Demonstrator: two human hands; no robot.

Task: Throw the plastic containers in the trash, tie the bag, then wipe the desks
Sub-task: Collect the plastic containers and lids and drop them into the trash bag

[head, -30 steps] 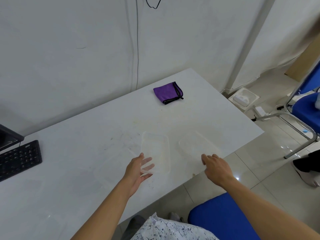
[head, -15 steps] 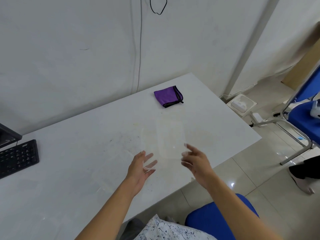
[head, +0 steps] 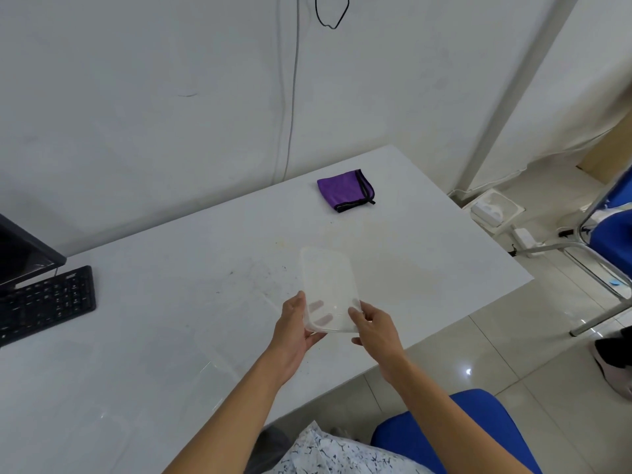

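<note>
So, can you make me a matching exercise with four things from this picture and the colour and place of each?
1. container
2. cloth
3. keyboard
4. chair

A. black, on the desk's left side
B. blue, on the floor
C. clear, held by left hand and right hand
D. purple, folded near the wall

Pairs: 1-C, 2-D, 3-A, 4-B

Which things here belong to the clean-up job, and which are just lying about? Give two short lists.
Part of the job:
- clear plastic container, gripped by the left hand and right hand
- purple cloth
- desk

Just lying about:
- keyboard
- monitor
- blue chair
</note>
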